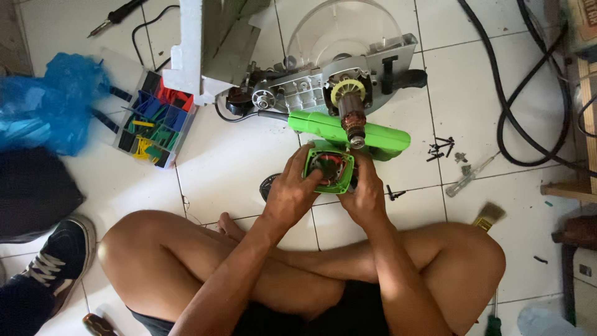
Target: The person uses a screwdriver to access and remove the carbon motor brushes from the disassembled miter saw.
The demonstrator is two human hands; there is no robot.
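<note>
Both hands (329,186) hold green motor housing (329,168).

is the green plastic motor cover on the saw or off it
Off. Both hands, left hand and right hand, hold the green plastic motor cover apart from the grey metal saw, whose copper-wound rotor stands bare.

There is just one view. The camera sits on the person's head and looks almost straight down at the white tile floor (236,155). It is close: the crossed legs (186,261) fill the bottom of the frame and the hands (329,193) sit near the middle. The top of the frame shows the floor farthest from the person. No second view shares the scene.
</note>
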